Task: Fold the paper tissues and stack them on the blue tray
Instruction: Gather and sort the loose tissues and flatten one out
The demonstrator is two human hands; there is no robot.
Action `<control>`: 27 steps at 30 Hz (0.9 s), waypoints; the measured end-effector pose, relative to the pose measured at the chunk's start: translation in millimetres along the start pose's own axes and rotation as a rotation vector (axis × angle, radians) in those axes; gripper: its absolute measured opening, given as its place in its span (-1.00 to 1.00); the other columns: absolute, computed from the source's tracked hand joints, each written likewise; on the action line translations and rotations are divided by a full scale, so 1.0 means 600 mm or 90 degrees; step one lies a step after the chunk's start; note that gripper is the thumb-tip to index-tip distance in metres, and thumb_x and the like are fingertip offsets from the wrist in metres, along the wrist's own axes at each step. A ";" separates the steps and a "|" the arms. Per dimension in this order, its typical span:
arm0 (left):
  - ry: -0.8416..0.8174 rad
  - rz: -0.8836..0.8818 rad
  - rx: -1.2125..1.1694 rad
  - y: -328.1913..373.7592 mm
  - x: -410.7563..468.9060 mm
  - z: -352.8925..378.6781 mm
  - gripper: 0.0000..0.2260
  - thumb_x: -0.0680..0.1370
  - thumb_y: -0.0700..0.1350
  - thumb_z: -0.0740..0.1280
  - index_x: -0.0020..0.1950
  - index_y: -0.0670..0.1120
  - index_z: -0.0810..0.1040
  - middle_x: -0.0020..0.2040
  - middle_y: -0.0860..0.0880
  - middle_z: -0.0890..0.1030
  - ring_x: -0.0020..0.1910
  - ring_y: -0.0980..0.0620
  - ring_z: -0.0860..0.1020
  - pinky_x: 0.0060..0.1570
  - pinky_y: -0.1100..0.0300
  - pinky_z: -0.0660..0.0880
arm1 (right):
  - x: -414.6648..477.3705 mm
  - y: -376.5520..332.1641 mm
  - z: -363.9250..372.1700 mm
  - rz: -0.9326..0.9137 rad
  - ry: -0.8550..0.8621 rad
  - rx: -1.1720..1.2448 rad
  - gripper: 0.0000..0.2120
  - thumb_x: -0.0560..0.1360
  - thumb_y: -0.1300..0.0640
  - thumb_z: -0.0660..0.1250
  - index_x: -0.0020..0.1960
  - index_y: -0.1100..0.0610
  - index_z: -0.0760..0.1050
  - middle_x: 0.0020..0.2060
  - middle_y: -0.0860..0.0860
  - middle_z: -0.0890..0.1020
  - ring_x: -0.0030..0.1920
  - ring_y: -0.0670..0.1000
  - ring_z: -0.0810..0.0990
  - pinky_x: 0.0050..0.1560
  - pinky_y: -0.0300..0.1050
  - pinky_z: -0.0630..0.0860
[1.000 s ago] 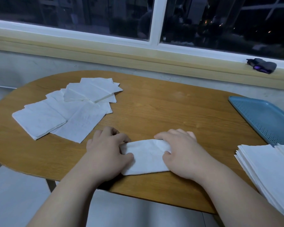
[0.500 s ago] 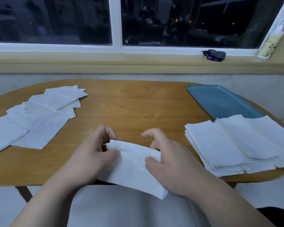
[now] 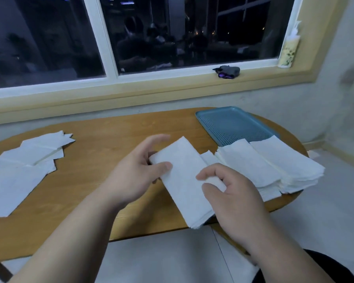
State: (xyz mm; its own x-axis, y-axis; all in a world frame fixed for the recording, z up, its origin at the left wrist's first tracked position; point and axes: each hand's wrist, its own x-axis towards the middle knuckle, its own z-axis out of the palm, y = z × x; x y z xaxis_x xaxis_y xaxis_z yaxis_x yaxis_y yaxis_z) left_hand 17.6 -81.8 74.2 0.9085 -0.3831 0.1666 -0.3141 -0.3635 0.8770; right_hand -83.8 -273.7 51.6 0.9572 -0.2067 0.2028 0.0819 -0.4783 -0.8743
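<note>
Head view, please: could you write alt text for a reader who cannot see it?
Left hand and right hand pinch a folded tissue over a wooden table. A tissue stack lies right, before a blue tray; loose tissues lie left.

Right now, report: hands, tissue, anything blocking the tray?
Left hand and right hand both pinch one folded tissue, held above the table edge. Tray beyond, to the right. Folded stack lies across its near edge, between tissue and tray.

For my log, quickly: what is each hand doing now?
Left hand: pinching the folded tissue.
Right hand: gripping the same tissue.
</note>
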 end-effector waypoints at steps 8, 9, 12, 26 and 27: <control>0.003 -0.025 0.101 0.009 0.090 0.067 -0.86 0.55 -0.12 0.40 -0.11 0.14 0.61 -0.30 0.15 0.57 -0.39 0.17 0.47 -0.28 0.17 0.43 | 0.027 0.043 -0.032 -0.025 0.074 -0.310 -0.71 0.52 0.02 0.18 0.17 -0.11 0.57 0.00 -0.16 0.55 0.07 -0.06 0.41 0.18 -0.04 0.41; -0.005 -0.031 0.118 0.008 0.098 0.074 -0.86 0.55 -0.12 0.40 -0.14 0.13 0.64 -0.34 0.17 0.54 -0.42 0.19 0.45 -0.29 0.22 0.41 | 0.030 0.045 -0.034 -0.023 0.080 -0.330 -0.67 0.49 0.00 0.14 0.15 -0.11 0.58 -0.02 -0.14 0.56 0.07 -0.03 0.42 0.17 -0.04 0.39; -0.030 -0.042 0.168 0.009 0.118 0.089 -0.86 0.57 -0.10 0.40 -0.12 0.13 0.66 -0.36 0.15 0.52 -0.47 0.22 0.42 -0.41 0.36 0.36 | 0.036 0.050 -0.037 -0.004 0.067 -0.373 -0.61 0.44 -0.04 0.07 0.15 -0.13 0.56 -0.03 -0.14 0.56 0.08 -0.02 0.42 0.17 -0.05 0.30; -0.064 -0.023 0.274 -0.031 0.124 0.097 -0.92 0.56 0.03 0.40 -0.04 0.19 0.69 0.13 0.15 0.46 -0.07 0.21 0.49 -0.12 0.36 0.35 | 0.038 0.073 -0.028 -0.027 0.100 -0.438 -0.73 0.35 -0.03 0.24 -0.03 -0.10 0.63 0.03 -0.08 0.47 0.13 0.04 0.40 0.20 0.07 0.30; -0.046 -0.017 0.267 -0.031 0.116 0.092 -0.93 0.56 0.06 0.39 -0.03 0.19 0.68 0.13 0.16 0.47 -0.10 0.20 0.50 -0.11 0.33 0.36 | 0.037 0.070 -0.026 -0.042 0.109 -0.426 -0.72 0.37 -0.03 0.23 0.00 -0.09 0.63 0.04 -0.08 0.48 0.14 0.03 0.41 0.20 0.08 0.33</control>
State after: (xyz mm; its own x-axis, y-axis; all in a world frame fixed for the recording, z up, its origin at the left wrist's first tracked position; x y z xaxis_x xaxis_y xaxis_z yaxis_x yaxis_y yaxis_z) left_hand 71.5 -148.7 44.8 0.9007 -0.4224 0.1010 -0.3895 -0.6826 0.6183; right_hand -63.3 -311.8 26.5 0.8942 -0.2642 0.3615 -0.1026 -0.9068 -0.4089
